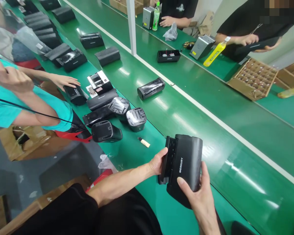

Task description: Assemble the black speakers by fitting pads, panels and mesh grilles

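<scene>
Both hands clasp a smooth, matte black, round-cornered casing above the glossy green worktop: the left hand grips its ribbed flat end, the right hand cups its curved underside.

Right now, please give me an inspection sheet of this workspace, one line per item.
Surface: green belt, glossy, with a white line.
Job's things: black case marked MERKURY, held by both hands above the belt edge.
Clutter: black parts in a group at the left; small beige piece; cardboard tray; yellow bottle.
Hands: left hand grips the case's left side; right hand holds it from below.
Cables: black cord across a co-worker's teal shirt.
Surroundings: co-workers along both sides.
</scene>
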`<state>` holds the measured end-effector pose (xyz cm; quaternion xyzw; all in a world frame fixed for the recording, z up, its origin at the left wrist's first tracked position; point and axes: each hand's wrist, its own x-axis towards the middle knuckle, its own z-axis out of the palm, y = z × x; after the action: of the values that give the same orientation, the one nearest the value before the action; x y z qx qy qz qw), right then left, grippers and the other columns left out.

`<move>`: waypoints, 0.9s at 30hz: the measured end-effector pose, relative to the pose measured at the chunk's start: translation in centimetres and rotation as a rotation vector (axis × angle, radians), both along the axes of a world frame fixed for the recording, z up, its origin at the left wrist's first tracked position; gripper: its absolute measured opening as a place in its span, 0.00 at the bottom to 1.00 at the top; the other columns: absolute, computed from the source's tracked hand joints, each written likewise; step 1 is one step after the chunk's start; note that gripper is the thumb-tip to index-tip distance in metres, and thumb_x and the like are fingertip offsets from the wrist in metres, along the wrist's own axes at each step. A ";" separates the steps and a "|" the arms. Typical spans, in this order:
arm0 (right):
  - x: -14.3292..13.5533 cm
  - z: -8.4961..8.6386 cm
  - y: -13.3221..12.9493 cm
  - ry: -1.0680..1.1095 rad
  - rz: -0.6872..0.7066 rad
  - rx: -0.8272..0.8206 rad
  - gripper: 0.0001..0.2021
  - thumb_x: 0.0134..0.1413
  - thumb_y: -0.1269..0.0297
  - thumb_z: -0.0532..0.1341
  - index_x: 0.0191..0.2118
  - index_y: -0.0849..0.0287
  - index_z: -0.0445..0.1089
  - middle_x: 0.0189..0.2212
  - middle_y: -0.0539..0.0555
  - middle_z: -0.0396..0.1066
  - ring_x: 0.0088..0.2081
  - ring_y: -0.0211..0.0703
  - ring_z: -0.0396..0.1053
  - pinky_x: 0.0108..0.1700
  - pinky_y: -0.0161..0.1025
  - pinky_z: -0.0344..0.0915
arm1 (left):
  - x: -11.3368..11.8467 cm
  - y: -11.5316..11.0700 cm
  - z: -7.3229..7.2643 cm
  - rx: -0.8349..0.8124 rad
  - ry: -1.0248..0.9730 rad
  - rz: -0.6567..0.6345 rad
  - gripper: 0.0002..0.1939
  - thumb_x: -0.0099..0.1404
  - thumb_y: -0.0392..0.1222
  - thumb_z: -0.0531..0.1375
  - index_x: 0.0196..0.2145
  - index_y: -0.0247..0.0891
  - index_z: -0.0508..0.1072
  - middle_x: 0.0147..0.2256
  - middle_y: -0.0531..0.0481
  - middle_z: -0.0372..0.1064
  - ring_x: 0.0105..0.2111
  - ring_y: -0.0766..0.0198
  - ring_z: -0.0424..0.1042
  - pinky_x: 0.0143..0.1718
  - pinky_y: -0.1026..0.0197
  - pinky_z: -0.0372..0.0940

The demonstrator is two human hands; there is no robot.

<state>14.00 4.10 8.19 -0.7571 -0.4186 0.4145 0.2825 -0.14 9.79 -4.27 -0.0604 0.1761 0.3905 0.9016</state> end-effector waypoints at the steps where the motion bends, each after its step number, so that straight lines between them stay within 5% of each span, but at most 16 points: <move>1: 0.0 0.1 0.0 -0.018 0.008 -0.018 0.60 0.45 0.42 0.75 0.79 0.47 0.44 0.66 0.61 0.67 0.58 0.68 0.72 0.58 0.60 0.69 | 0.1 -0.1 0.2 0.004 -0.011 0.000 0.34 0.66 0.65 0.65 0.52 0.28 0.81 0.46 0.35 0.82 0.45 0.48 0.81 0.55 0.51 0.68; 6: 0.7 2.3 -0.3 0.068 -0.077 -0.128 0.63 0.44 0.40 0.75 0.79 0.45 0.42 0.61 0.60 0.71 0.54 0.68 0.74 0.54 0.62 0.71 | -0.6 0.1 0.9 0.039 -0.065 0.034 0.40 0.66 0.70 0.61 0.55 0.27 0.79 0.48 0.32 0.81 0.47 0.44 0.80 0.54 0.48 0.68; 10: 2.3 3.4 -1.3 0.220 -0.232 -0.107 0.57 0.49 0.41 0.73 0.78 0.44 0.45 0.66 0.59 0.66 0.57 0.66 0.72 0.55 0.60 0.73 | -1.7 0.2 1.0 0.121 -0.122 -0.032 0.50 0.64 0.75 0.56 0.62 0.25 0.73 0.52 0.27 0.78 0.46 0.42 0.79 0.51 0.44 0.70; 19: 5.6 0.2 -3.8 0.261 -0.456 -0.142 0.55 0.43 0.43 0.77 0.75 0.45 0.55 0.65 0.59 0.68 0.55 0.64 0.72 0.53 0.60 0.75 | -2.3 0.4 1.9 0.127 -0.173 -0.010 0.46 0.68 0.72 0.52 0.64 0.28 0.72 0.64 0.27 0.68 0.49 0.42 0.76 0.48 0.42 0.71; 27: 4.8 -0.1 -4.3 0.308 -0.390 -0.183 0.52 0.50 0.43 0.74 0.76 0.45 0.53 0.66 0.58 0.67 0.58 0.65 0.72 0.55 0.59 0.75 | -2.4 0.6 2.8 0.163 -0.119 -0.036 0.47 0.66 0.73 0.54 0.65 0.29 0.70 0.67 0.26 0.65 0.49 0.45 0.76 0.47 0.46 0.73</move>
<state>18.80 -0.22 8.06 -0.7739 -0.1779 0.4986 0.3477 -2.59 10.37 -1.49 -0.0065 0.0910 0.3829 0.9193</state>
